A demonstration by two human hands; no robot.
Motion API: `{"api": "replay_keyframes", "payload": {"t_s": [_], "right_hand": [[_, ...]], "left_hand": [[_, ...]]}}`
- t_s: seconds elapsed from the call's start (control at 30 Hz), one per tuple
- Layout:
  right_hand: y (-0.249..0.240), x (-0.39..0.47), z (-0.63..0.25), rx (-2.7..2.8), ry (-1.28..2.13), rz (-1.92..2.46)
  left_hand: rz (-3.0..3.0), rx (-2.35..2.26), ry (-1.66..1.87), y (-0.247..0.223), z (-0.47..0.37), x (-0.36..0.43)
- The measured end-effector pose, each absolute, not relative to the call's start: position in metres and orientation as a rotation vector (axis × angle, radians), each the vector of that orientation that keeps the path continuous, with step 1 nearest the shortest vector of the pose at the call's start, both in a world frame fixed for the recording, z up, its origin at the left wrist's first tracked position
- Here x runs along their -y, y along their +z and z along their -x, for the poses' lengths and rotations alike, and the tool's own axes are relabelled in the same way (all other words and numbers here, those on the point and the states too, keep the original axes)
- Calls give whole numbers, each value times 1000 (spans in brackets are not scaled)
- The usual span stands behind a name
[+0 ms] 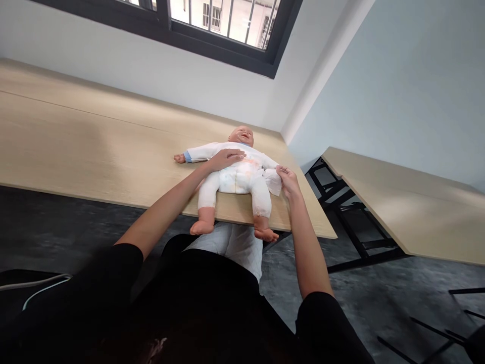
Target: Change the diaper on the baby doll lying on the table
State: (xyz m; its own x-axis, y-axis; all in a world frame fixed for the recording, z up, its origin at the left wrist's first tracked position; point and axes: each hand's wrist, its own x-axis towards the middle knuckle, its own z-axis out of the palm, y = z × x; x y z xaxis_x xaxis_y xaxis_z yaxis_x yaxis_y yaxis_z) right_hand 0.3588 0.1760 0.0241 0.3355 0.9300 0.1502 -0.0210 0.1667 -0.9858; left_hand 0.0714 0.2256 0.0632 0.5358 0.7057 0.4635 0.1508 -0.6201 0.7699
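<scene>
A baby doll (237, 182) lies on its back on the wooden table (132, 156), its feet sticking out past the near edge. It wears white clothing with a blue collar and a blue cuff, and there are reddish stains on the front. My left hand (224, 160) rests flat on the doll's belly, fingers stretched out. At the doll's sleeve on the right, my right hand (288, 181) pinches a loose piece of white cloth (273, 181) that hangs beside the doll's hip. The doll's hand on that side is hidden.
A second wooden table (397, 202) with a black folding frame (352, 222) stands to the right, across a gap. A wall with a dark-framed window (223, 45) rises behind. Black metal legs (432, 328) show at lower right, and cables (41, 285) at lower left.
</scene>
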Motion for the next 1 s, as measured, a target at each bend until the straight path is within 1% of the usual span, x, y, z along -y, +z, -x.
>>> {"api": "replay_keyframes", "payload": {"t_s": [0.33, 0.6, 0.83, 1.0], "right_hand": [[25, -173, -357, 920, 880, 1234], [25, -176, -352, 941, 648, 1181], [27, -174, -354, 953, 802, 1241], [29, -172, -354, 929, 800, 1277]], "left_hand": [[-2106, -682, 1043, 63, -71, -226], [-2103, -682, 1041, 62, -72, -227], [-2089, -703, 1035, 62, -72, -227], [-2098, -712, 1022, 62, -71, -226]]}}
